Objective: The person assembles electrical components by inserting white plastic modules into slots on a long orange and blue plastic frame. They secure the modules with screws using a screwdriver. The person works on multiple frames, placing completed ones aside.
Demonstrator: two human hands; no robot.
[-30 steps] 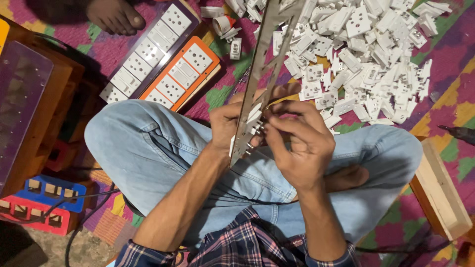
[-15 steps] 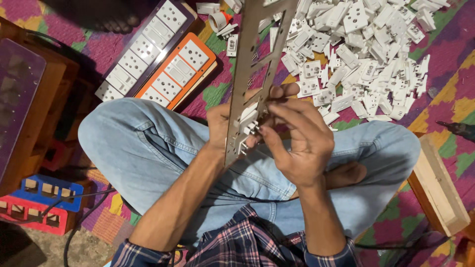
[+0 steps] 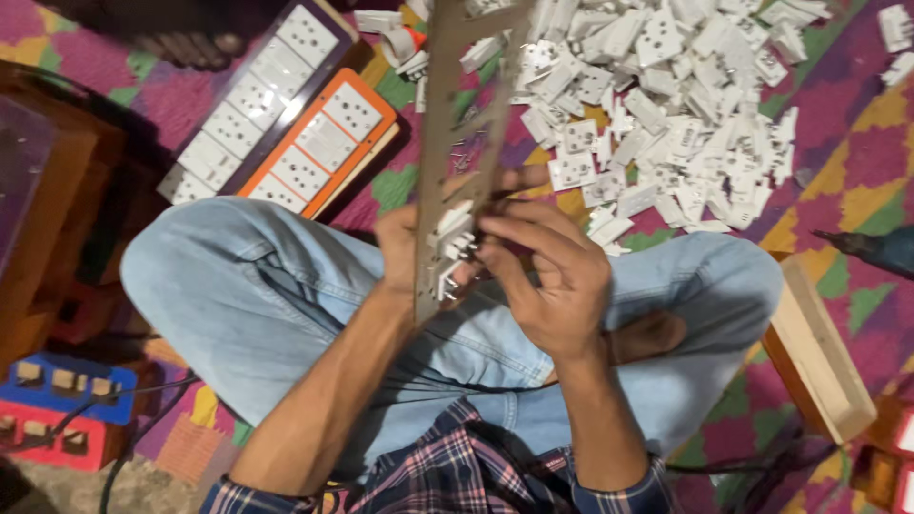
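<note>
Presently, at the mat's point(image 3: 857, 162) left edge, a brown wooden box point(image 3: 43, 200) stands partly cut off, with a blue and red block of sockets point(image 3: 57, 409) below it near the lower left corner. Right of these lie two finished socket boards point(image 3: 286, 114), one dark-framed, one orange-framed, side by side and tilted. The left hand point(image 3: 405, 252) is clenched around the lower end of a long grey metal frame point(image 3: 457, 143) (its fingers are hidden behind the strip). The frame runs up and out of view at the top edge. The right hand point(image 3: 547, 281) pinches a white socket module point(image 3: 452, 252) seated in the frame; blur obscures the exact contact. Beyond, a heap of white socket modules point(image 3: 666, 105) spreads toward the upper right corner. A wooden box point(image 3: 819, 357) sits at the right edge, just beside the knee.
</note>
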